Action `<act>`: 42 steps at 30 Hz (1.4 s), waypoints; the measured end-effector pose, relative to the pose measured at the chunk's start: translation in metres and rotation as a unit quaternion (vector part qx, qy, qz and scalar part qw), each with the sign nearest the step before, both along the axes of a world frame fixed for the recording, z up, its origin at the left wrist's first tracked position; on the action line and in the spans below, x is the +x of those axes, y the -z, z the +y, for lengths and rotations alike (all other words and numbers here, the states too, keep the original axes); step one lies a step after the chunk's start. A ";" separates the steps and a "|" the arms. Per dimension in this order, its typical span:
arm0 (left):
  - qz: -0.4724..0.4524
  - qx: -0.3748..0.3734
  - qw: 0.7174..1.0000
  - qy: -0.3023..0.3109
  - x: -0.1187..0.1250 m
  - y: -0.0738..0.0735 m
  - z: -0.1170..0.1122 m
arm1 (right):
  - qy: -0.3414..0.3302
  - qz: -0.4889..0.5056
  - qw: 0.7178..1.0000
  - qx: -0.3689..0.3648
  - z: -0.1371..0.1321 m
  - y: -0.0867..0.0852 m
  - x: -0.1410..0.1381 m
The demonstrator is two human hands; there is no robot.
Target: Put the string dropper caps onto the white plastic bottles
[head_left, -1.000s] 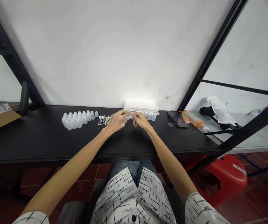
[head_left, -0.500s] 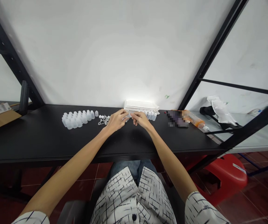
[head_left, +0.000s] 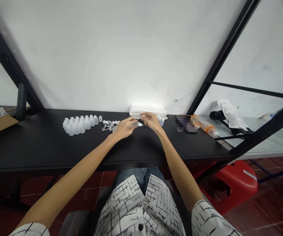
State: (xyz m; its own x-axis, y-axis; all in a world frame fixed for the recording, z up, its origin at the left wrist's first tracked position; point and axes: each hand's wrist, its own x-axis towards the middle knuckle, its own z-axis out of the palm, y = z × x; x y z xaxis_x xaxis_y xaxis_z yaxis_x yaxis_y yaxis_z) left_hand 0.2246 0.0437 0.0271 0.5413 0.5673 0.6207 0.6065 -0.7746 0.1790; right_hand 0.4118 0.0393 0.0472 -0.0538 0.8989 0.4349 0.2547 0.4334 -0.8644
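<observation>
Near the middle of the black table, my left hand (head_left: 126, 127) is closed around a small white plastic bottle (head_left: 139, 124) that lies sideways with its tip pointing right. Most of its body is hidden by the fingers. My right hand (head_left: 150, 121) hovers just right of the tip, fingers bent and apart, with nothing visible in them. Beside my left hand lie a row of small white caps (head_left: 110, 122) and a tangle of thin white loops (head_left: 110, 127). More small bottles (head_left: 161, 120) stand partly hidden behind my right hand.
Several translucent bottles (head_left: 78, 125) stand grouped on the left of the table (head_left: 82, 150). A stack of flat white packs (head_left: 147, 108) rests against the wall. Farther right are a blurred dark object (head_left: 187, 124) and an orange-labelled bottle (head_left: 205, 125). A cardboard box (head_left: 0, 123) sits far left.
My right hand has come away from the piece between both hands and lifted slightly, its fingers spreading. The bottle's tip now shows beyond my left fingers. The view has shifted slightly.
</observation>
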 end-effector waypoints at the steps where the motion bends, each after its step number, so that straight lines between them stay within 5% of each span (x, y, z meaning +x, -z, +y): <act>1: 0.005 0.005 1.000 0.002 0.000 0.000 -0.001 | -0.009 -0.006 1.000 0.003 0.000 0.000 0.000; 9: 0.013 0.002 1.000 0.015 0.000 0.000 0.000 | -0.022 -0.029 0.999 0.000 -0.004 -0.001 -0.002; 25: -0.090 -0.123 0.984 0.091 0.000 -0.007 -0.003 | -0.011 0.156 0.986 -0.054 -0.009 -0.011 -0.002; 42: -0.086 -0.122 0.985 0.087 -0.001 -0.005 -0.001 | -0.035 0.158 0.985 -0.053 -0.010 -0.010 -0.003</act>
State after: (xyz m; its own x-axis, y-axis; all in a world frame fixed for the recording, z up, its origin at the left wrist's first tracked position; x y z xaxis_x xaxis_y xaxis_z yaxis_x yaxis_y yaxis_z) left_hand 0.2239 0.0430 0.0322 0.5421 0.6191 0.5682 0.4120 -0.7851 0.4624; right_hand 0.4092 0.0290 0.0577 0.0057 0.9390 0.3438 -0.0624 0.3435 -0.9371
